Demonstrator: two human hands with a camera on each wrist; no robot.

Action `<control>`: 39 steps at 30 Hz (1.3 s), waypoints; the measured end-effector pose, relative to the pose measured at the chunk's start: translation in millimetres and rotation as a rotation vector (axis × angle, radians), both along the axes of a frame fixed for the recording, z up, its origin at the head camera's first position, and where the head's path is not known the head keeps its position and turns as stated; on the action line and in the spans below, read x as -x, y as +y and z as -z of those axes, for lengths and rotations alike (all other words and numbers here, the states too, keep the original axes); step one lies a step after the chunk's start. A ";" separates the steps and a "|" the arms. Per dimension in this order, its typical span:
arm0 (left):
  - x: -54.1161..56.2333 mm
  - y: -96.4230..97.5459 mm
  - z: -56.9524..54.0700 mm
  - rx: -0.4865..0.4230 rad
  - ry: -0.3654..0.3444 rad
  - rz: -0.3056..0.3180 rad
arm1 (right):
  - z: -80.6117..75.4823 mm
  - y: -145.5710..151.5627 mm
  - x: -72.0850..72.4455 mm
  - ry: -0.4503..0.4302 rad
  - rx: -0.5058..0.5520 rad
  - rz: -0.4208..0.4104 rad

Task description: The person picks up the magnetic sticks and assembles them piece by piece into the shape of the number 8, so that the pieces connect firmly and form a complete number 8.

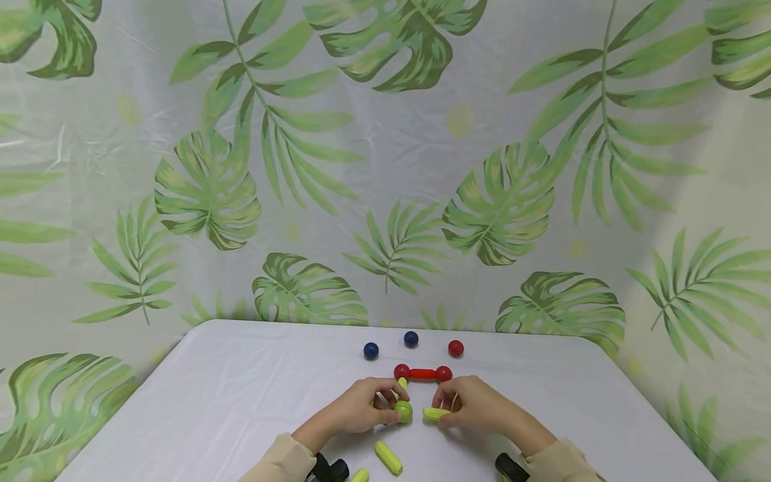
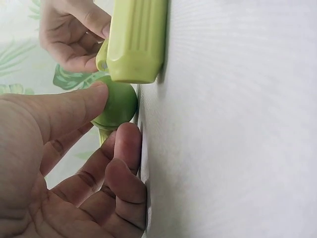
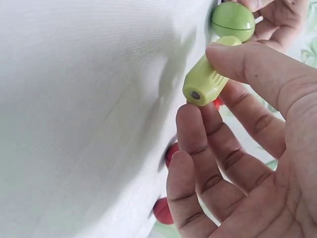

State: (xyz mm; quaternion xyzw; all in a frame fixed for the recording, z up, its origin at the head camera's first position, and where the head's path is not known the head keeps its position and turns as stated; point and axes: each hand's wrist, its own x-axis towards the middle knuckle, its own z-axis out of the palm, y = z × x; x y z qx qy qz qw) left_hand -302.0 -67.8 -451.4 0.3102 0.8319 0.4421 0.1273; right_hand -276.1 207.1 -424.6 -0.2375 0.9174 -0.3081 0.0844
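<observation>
The white tabletop (image 1: 211, 408) is spreading wide to left and right, its far edge running behind 2 blue balls (image 1: 411, 339). Left hand (image 1: 363, 406) is pinching a glossy green ball (image 1: 403, 412) between thumb and fingers; right hand (image 1: 476, 405) is pinching a yellow-green rod (image 1: 432, 414) just beside it, a small gap separating them. The rod is looking ribbed and faceted, showing 1 round grey spot on its end.
</observation>
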 end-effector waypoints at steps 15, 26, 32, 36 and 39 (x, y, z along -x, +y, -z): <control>1.4 0.5 2.0 0.001 0.011 0.000 | -0.1 -11.7 3.2 -0.004 -0.023 0.004; -0.1 0.2 0.0 0.015 -0.004 -0.003 | 0.3 -17.0 5.6 -0.003 -0.023 0.005; 0.3 -0.8 0.1 0.002 -0.012 0.004 | 0.9 -18.6 7.2 0.013 -0.019 -0.021; -0.2 -0.7 -0.3 -0.005 -0.015 0.004 | 2.1 -18.5 8.5 0.025 -0.027 -0.025; -0.8 -0.3 -0.6 0.007 -0.012 0.004 | 2.8 -18.2 9.0 0.032 -0.031 -0.027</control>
